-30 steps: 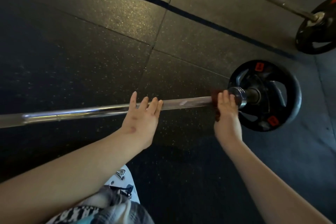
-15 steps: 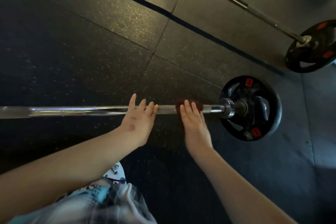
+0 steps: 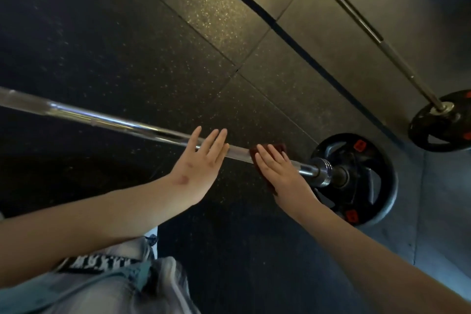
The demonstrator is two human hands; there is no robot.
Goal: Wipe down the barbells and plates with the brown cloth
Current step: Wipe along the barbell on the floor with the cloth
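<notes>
near barbell [image 3: 114, 121]: chrome bar, slanting from the left edge down to right of centre, low over the dark speckled rubber floor [image 3: 127, 33].
near plate [image 3: 382, 181]: black with red tabs, on the bar's right end, at centre right of the frame, behind a steel collar [image 3: 322, 172].
brown cloth [image 3: 279, 146]: draped over the bar just left of the collar; mostly covered by the right hand, with a dark red-brown edge showing past the fingertips and another below the bar.
right hand [image 3: 279, 173]: palm down on the cloth, fingers [image 3: 265, 155] straight and close together, pointing to the upper left; pressing the cloth onto the bar, not wrapped round it; thumb not clearly seen.
right forearm [image 3: 369, 250]: bare, reaching in from the lower right corner, wrist about straight.
left hand [image 3: 200, 168]: flat, palm down, laid across the bar just left of the cloth; fingers straight and slightly spread, tips past the bar's far side; nothing gripped; near the right hand, not touching it.
left forearm [image 3: 102, 211]: bare, coming in from the left edge and rising toward centre.
far barbell [image 3: 369, 25]: diagonal in the upper right, ending in a second black plate [image 3: 433, 132] at the right edge, well apart from both hands.
clothing [image 3: 102, 285]: pale denim-like fabric with a patterned band, lower left.
</notes>
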